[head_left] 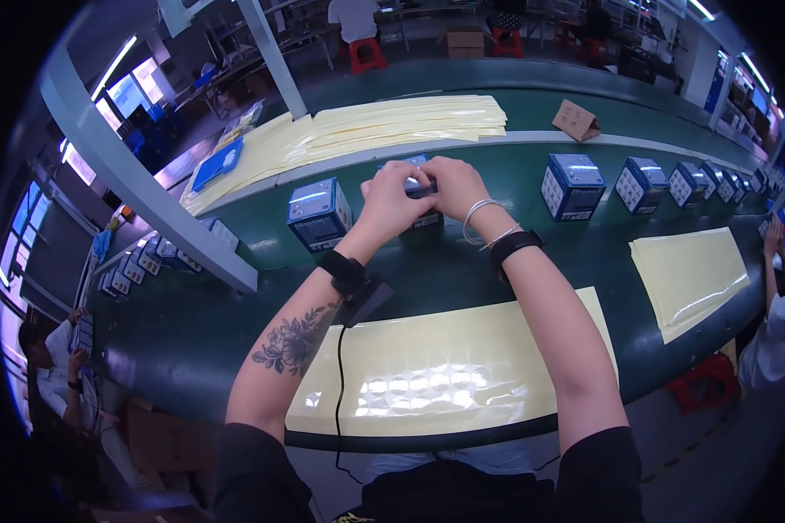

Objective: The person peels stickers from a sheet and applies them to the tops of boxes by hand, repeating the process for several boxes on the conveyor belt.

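Note:
In the middle of the green conveyor belt, a blue-and-white carton stands mostly hidden behind my two hands. My left hand has its fingers curled over the carton's near top edge. Opposite it, my right hand is bent inward, and the fingertips of both hands nearly meet there. Anything small pinched between them is hidden. Another blue-and-white carton stands just left of my hands. Under my forearms lies a pale yellow sheet with rows of shiny round stickers.
More cartons stand in a row to the right. Stacked yellow sheets lie beyond the rail, with a folded cardboard piece. Further yellow sheets lie at right. A grey post rises at left. Co-workers sit at both sides.

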A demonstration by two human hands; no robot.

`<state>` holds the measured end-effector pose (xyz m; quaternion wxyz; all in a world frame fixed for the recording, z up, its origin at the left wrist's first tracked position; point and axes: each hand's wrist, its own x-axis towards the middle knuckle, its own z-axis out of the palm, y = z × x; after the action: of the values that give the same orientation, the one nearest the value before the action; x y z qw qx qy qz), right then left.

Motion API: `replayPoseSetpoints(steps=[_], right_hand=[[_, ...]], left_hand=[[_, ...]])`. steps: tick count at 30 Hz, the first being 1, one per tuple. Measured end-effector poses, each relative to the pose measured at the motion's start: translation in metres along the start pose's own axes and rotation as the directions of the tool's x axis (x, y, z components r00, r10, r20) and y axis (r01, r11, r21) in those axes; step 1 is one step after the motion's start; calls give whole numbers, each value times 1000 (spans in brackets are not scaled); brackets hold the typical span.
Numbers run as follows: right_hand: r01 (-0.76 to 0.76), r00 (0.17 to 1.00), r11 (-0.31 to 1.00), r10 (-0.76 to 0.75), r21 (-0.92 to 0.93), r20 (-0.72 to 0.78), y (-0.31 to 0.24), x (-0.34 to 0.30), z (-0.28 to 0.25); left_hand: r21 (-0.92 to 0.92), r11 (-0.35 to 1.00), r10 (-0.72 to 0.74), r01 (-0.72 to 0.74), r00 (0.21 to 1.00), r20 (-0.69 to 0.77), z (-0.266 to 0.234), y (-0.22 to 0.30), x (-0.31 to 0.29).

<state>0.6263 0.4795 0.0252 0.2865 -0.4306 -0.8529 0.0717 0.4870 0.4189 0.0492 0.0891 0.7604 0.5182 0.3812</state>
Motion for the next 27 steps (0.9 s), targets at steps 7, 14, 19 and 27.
replayPoseSetpoints(steps=[7, 14, 19, 27], right_hand=[[21, 999, 1000, -21, 18, -29, -1, -1, 0], [35, 999, 998, -33, 43, -41, 0, -2, 2], [52, 997, 996, -48, 69, -57, 1, -3, 2], [29, 999, 998, -27, 50, -33, 0, -2, 1]], left_hand=[[234, 959, -169, 162, 986, 8, 3, -15, 1], [216, 962, -161, 165, 986, -40, 9, -25, 5], [214, 974, -55, 74, 994, -94, 10, -27, 4], [635, 721, 445, -278, 888, -116, 12, -24, -1]])
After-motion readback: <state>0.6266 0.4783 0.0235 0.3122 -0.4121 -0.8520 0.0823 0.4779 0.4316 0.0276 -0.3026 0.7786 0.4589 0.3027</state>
